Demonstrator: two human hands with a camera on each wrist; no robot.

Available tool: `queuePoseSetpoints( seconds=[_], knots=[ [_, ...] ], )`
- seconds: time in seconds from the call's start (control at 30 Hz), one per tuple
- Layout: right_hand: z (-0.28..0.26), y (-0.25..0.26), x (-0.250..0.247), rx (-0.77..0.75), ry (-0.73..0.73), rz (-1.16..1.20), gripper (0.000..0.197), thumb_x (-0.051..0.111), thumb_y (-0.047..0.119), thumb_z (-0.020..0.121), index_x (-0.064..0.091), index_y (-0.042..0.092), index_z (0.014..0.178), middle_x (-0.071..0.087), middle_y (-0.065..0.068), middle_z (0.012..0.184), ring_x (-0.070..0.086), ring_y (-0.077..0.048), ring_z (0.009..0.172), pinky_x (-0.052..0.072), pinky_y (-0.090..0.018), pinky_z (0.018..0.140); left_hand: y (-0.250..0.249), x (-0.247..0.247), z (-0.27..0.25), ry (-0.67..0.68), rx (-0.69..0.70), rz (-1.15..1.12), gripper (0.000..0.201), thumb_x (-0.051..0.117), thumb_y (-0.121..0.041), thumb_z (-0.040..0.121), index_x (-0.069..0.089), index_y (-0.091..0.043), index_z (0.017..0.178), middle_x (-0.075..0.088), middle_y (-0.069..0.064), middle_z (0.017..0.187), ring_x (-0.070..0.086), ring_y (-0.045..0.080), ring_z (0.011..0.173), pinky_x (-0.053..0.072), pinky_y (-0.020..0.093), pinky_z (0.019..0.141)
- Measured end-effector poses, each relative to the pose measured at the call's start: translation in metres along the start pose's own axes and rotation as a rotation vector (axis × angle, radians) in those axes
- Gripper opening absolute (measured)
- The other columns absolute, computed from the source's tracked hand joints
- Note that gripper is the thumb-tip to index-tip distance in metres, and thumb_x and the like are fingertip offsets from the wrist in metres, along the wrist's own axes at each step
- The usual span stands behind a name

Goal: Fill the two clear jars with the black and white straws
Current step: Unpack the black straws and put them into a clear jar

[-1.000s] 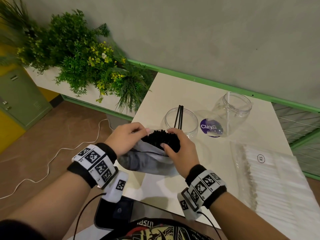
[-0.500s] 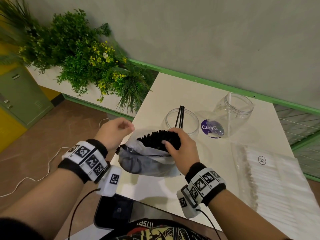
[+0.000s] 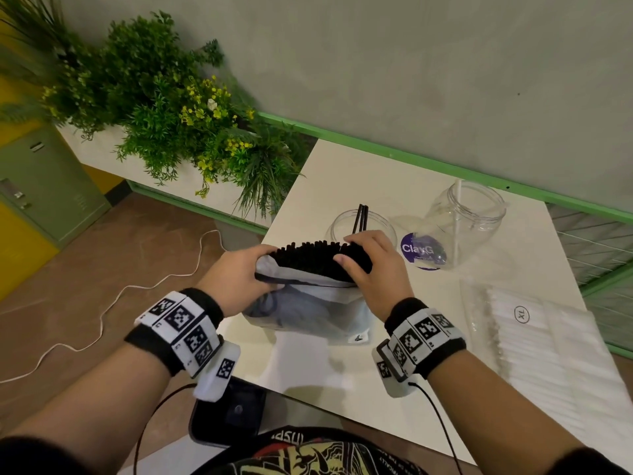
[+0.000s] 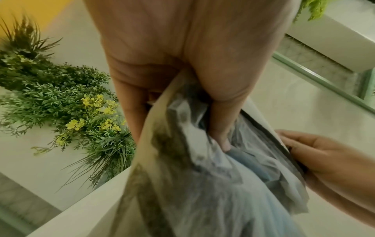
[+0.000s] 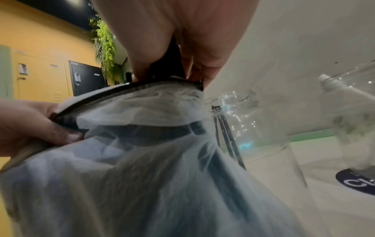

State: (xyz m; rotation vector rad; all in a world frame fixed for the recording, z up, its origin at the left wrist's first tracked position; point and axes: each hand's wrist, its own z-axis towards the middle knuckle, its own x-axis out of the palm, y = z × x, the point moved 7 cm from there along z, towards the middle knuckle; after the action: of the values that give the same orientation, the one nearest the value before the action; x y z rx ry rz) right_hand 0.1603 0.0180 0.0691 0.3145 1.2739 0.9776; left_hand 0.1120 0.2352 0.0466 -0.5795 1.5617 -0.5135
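Plants, phone, cable

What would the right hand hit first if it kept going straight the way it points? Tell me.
Probably the near clear jar holding a few black straws, directly beyond the right hand, which grips the bagged black straws. Depth is unclear.

right hand pinches black straws at bag mouth | left hand grips bag edge | jar beside

Left grip and right grip (both curled) — forearms converging.
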Motion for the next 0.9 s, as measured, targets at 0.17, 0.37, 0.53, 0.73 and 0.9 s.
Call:
queuePoseSetpoints(
  seconds=[0.17, 0.37, 0.53, 0.73, 0.9],
  knots=[
    [-0.021, 0.028, -0.022, -0.203, -0.238, -0.069, 0.034, 0.055, 0.031, 0.092, 0.061, 0.012, 0.119, 0.048, -0.002, 0.119, 0.043, -0.015, 0.111, 0.033, -0.018, 0.1, 0.001, -0.001, 0.006, -0.033, 0.023, -0.009, 0.046, 0.076, -0.031, 0.076, 0.062, -0.018, 0.118, 0.07, 0.0, 0.103, 0.063, 0.018, 0.098, 0.047, 0.027, 0.081],
    [-0.051, 0.038, 0.027, -0.402, 0.039, -0.462, 0.047, 0.072, 0.029, 0.077, 0.057, 0.013, 0.119, 0.059, -0.003, 0.113, 0.052, -0.024, 0.099, 0.048, -0.035, 0.085, -0.005, -0.001, 0.002, -0.053, 0.03, -0.024, 0.027, 0.075, -0.03, 0.077, 0.066, -0.018, 0.1, 0.07, 0.0, 0.09, 0.064, 0.017, 0.087, 0.05, 0.03, 0.074],
    [-0.037, 0.037, 0.04, -0.439, -0.004, -0.627, 0.027, 0.069, 0.014, 0.067, 0.061, 0.016, 0.093, 0.058, 0.003, 0.075, 0.043, -0.022, 0.077, 0.033, -0.033, 0.068, -0.009, -0.004, -0.001, -0.139, -0.005, -0.193, 0.038, 0.069, -0.008, 0.078, 0.052, -0.022, 0.109, 0.065, -0.004, 0.093, 0.061, 0.014, 0.083, 0.048, 0.024, 0.069],
    [-0.051, 0.029, 0.049, -0.617, 0.048, -0.49, 0.035, 0.063, -0.006, 0.07, 0.055, 0.013, 0.098, 0.056, -0.004, 0.083, 0.041, -0.023, 0.076, 0.041, -0.033, 0.063, -0.009, -0.01, -0.007, -0.375, -0.005, -0.263, 0.033, 0.052, 0.009, 0.074, 0.044, -0.021, 0.082, 0.046, -0.002, 0.089, 0.042, 0.011, 0.073, 0.027, 0.021, 0.059],
    [-0.071, 0.008, 0.055, -0.519, 0.172, -0.4, 0.045, 0.059, 0.0, 0.081, 0.051, 0.02, 0.121, 0.057, -0.008, 0.114, 0.05, -0.029, 0.096, 0.049, -0.04, 0.08, -0.003, -0.007, -0.01, -0.383, 0.021, -0.364, 0.039, 0.054, 0.012, 0.074, 0.042, -0.025, 0.07, 0.046, -0.003, 0.085, 0.044, 0.004, 0.072, 0.032, 0.013, 0.064]
  ],
)
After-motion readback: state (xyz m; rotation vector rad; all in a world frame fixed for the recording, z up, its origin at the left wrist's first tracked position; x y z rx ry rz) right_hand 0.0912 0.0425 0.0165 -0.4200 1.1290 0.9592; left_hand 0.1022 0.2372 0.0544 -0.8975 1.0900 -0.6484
